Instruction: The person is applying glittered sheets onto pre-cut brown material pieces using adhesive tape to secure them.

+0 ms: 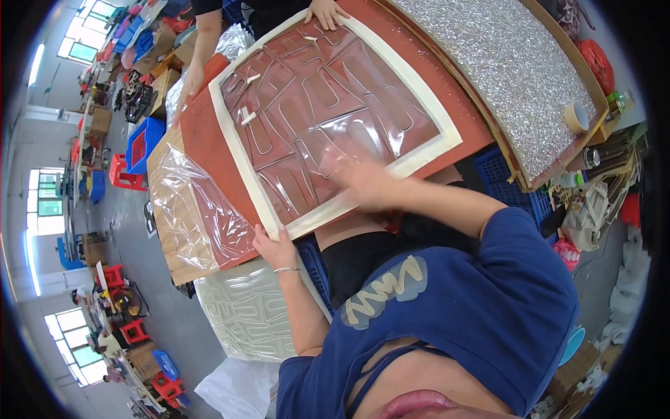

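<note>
A clear plastic sheet with cut-out shapes and raised outlines lies on a red-brown board. A cream border runs around the sheet. My left hand pinches the border at its near left corner; a thin bracelet is on that wrist. Over the near part of the sheet, my right hand is smeared by motion, so its fingers cannot be made out. Across from me, a co-worker's hand rests on the far edge of the border. The co-worker's other hand is at the board's left edge.
Crinkled clear film covers the board's left end. A shallow box of silvery glittering material stands at the right, with a tape roll on its rim. Below the board are a blue crate and a stack of pale moulded sheets.
</note>
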The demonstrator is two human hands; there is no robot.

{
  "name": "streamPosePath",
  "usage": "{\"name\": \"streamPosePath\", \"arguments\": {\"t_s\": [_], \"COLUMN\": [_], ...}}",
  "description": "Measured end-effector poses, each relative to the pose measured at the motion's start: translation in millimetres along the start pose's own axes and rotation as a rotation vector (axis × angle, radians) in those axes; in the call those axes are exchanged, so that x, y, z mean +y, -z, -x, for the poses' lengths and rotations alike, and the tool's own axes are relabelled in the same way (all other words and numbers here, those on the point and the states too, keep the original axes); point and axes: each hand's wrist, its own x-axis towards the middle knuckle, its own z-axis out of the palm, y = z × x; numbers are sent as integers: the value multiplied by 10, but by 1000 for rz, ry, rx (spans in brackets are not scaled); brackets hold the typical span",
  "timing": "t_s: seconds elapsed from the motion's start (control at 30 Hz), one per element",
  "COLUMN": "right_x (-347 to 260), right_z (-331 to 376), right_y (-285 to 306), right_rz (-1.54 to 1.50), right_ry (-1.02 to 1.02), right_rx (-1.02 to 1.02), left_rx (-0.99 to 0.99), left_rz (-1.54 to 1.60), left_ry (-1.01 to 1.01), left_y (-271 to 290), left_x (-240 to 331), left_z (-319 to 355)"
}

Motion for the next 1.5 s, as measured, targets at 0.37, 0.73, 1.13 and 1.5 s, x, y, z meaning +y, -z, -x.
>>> {"name": "streamPosePath", "arguments": {"t_s": [0.37, 0.73, 1.13, 1.5], "right_x": [74, -784, -736, -118], "right_z": [397, -507, 133, 691], "right_y": [169, -936, 334, 1260], "right_rz": [-351, 112, -138, -771], "right_ry": [-369, 296, 68, -93], "right_rx": [-111, -193, 538, 746], "left_rx": [-226, -364, -284, -294], "left_rz": [1142, 1133, 1020, 878], "left_ry": [533, 501, -202, -689], "left_y": [51, -17, 636, -36], "left_x": [-54, -164, 1557, 2581], "left_z": [-90, -189, 421, 1205]}}
